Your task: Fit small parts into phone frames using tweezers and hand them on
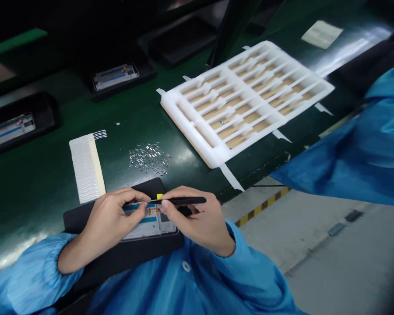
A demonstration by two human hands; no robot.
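A phone frame [151,224] with blue strips lies in a black tray [124,253] at the table's near edge. My left hand [110,221] rests on its left part, fingers pinched together at the frame's top edge. My right hand [197,218] grips black tweezers [180,201], held level with the tip pointing left toward my left fingertips. A small yellow tag [159,196] shows just above the frame.
A heap of small metal parts [149,158] and a white strip sheet [85,168] lie beyond the tray. A white foam rack [246,98] sits at mid right. Two more trays with frames [114,76] [9,129] stand far left. Another person's blue sleeve [364,144] reaches in at right.
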